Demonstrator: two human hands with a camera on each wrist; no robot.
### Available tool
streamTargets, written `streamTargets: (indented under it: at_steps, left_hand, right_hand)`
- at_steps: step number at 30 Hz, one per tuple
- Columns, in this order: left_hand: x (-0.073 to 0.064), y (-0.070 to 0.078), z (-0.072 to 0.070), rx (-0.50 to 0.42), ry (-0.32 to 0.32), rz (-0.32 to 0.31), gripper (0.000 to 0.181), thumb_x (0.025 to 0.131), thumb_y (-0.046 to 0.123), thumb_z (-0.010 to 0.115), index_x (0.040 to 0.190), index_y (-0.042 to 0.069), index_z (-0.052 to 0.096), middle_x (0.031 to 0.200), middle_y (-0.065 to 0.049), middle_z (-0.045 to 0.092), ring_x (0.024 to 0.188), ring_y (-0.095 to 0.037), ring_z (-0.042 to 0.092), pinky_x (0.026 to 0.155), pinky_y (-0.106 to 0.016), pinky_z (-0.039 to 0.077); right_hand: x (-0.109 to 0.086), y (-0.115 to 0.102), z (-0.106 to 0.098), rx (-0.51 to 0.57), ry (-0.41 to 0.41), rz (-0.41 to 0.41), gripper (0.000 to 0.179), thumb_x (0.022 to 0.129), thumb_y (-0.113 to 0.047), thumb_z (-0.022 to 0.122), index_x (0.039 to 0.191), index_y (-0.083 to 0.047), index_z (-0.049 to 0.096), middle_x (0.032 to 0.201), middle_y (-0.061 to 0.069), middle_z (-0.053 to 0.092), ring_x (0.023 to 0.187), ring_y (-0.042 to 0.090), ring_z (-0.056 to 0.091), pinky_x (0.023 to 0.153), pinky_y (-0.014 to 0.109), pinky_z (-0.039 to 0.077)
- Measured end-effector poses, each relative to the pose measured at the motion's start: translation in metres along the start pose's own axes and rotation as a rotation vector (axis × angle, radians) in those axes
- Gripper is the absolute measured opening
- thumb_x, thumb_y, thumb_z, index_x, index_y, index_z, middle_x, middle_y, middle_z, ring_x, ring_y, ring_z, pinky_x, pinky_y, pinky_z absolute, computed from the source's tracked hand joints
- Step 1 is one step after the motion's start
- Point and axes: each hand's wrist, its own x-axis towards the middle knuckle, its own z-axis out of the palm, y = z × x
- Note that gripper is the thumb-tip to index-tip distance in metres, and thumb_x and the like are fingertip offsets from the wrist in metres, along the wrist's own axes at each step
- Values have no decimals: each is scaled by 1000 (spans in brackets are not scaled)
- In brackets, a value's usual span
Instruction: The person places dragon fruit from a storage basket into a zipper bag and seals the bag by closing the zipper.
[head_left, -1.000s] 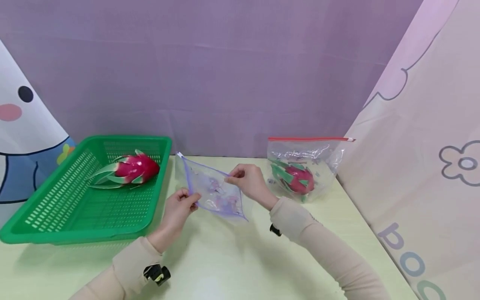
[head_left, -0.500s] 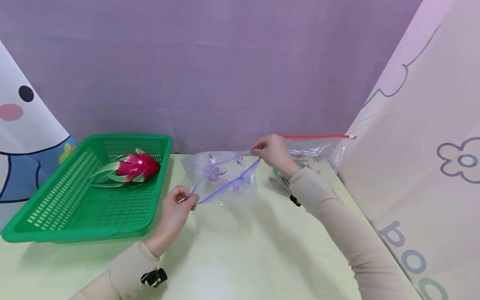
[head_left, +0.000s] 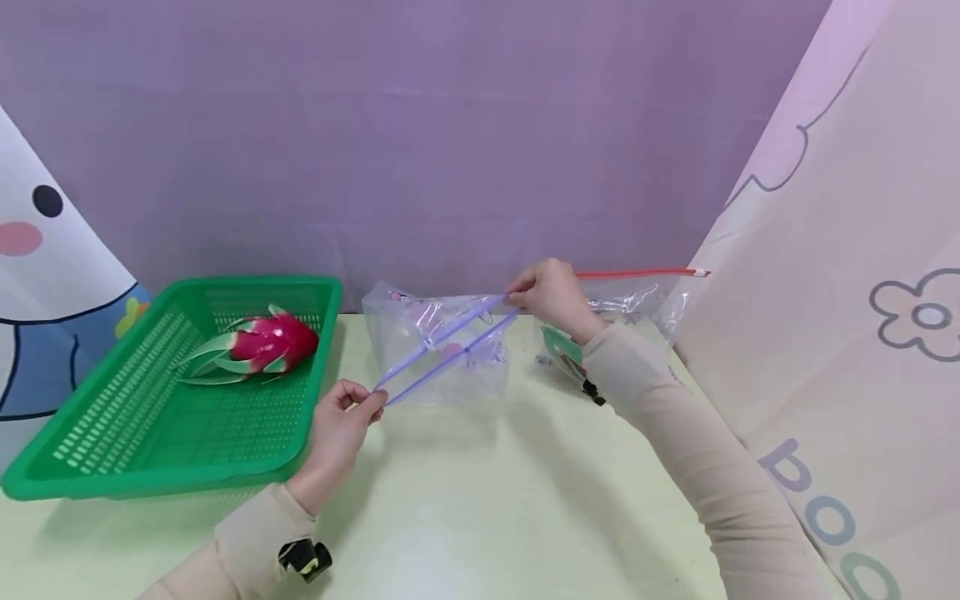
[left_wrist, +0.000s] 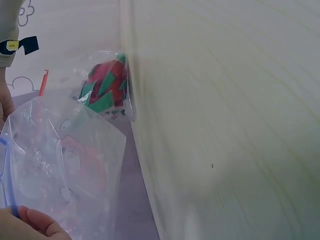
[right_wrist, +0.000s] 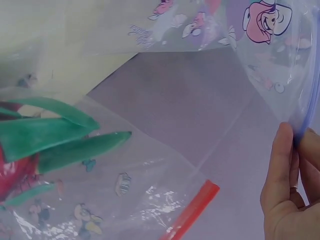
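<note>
Between both hands a clear zip bag [head_left: 442,375] with purple edges and printed cartoon figures is stretched, its mouth parted. My left hand [head_left: 341,429] pinches the near left end of the purple zip edge. At the opposite end, my right hand [head_left: 555,298] pinches the same edge between thumb and fingers. In the right wrist view a pink cartoon face [right_wrist: 267,22] shows on the plastic. Just behind the right hand stands a second zip bag [head_left: 660,308] with a red zip strip, holding a dragon fruit [left_wrist: 105,85], partly hidden by the wrist in the head view.
On the left, a green plastic basket [head_left: 318,400] holds another dragon fruit [head_left: 273,342] with long pale-green leaf tips. The pale table [head_left: 480,517] meets a purple backdrop [head_left: 450,150] behind and a printed panel [head_left: 840,292] on the right.
The right hand has moved right and up along the purple edge, away from the left hand. The bag has gone from flat and closed to spread with its mouth parted.
</note>
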Motion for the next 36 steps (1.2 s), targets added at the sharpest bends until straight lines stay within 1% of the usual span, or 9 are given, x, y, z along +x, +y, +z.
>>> streamTargets:
  at_steps: [3,6,10,13,19,24,27,32,36]
  left_hand:
    - [1,-3,2,-29,-10,-17,15,85,7,63,80,5,49,67,6,54,62,-6,56,65,-18,52]
    - [3,-4,5,-48,-45,-35,15,85,6,62,80,6,49,65,7,54,62,-5,55,65,-18,51]
    - [4,-1,9,-67,-87,-66,15,86,7,62,81,6,48,65,8,54,62,-4,55,65,-18,51]
    - [6,1,16,-108,-99,-87,15,86,5,61,82,5,47,64,8,54,62,-3,54,64,-17,50]
    - [7,2,27,-172,-121,-111,16,86,5,59,79,6,45,65,7,53,61,-3,54,61,-16,49]
    - [6,3,32,-145,-160,-118,16,87,7,58,80,4,45,69,3,52,63,-5,53,63,-17,49]
    - [5,2,33,-124,-188,-138,15,89,9,57,84,2,45,72,1,52,65,-7,53,64,-18,49]
    - [3,1,34,-100,-231,-160,13,90,10,55,90,0,46,74,1,53,67,-9,53,65,-19,49]
    - [2,0,34,-96,-264,-167,12,90,10,55,90,0,48,75,0,53,68,-9,53,66,-19,48]
  right_hand:
    - [-2,3,2,38,-1,19,10,78,-6,71,88,-6,73,88,10,70,74,18,68,63,23,55]
    - [-4,7,6,55,28,7,9,79,-9,71,87,-7,73,87,9,70,72,17,67,62,24,54]
    - [-8,6,16,41,68,-72,10,81,-15,69,87,-9,74,85,7,70,69,15,65,56,24,50]
    - [-11,2,24,39,81,-121,12,82,-19,69,88,-10,74,83,6,70,68,17,63,53,25,47]
    - [-16,-1,38,75,75,-216,14,82,-21,69,87,-9,74,81,6,70,66,22,63,52,25,47]
    - [-18,2,49,98,50,-184,12,82,-20,69,87,-10,74,84,5,69,68,21,63,54,24,49]
    - [-18,6,55,114,45,-175,10,81,-19,70,85,-11,74,85,4,69,69,22,64,54,24,48]
    - [-19,10,61,138,33,-200,10,81,-19,70,84,-11,74,86,3,68,69,23,61,53,24,46]
    - [-21,12,62,136,34,-233,10,81,-19,70,84,-11,74,85,3,67,69,21,60,53,24,46]
